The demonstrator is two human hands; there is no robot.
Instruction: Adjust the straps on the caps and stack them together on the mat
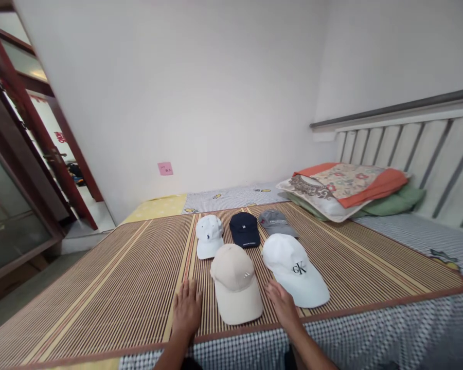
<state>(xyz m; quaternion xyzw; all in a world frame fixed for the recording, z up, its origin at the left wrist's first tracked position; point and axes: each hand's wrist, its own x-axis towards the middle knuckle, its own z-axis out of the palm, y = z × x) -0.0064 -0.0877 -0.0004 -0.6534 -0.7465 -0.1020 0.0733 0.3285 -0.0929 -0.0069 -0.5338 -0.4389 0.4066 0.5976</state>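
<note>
Several caps lie on a striped bamboo mat. The beige cap point(236, 282) is nearest, between my two hands. My left hand point(187, 307) lies flat on the mat to its left, fingers apart, holding nothing. On its right, my right hand point(282, 303) rests beside the brim of the white cap with black letters point(295, 270), fingers stretched out and nothing in them. Behind are a small white cap point(209, 236), a navy cap point(244, 229) and a grey cap point(278, 223), side by side in a row.
The mat point(111, 288) covers a bed with a checked sheet point(401, 334). Pillows point(347, 187) are stacked at the back right, near a white slatted headboard point(432, 154). A pink note point(165, 168) is on the wall. A doorway stands at the left.
</note>
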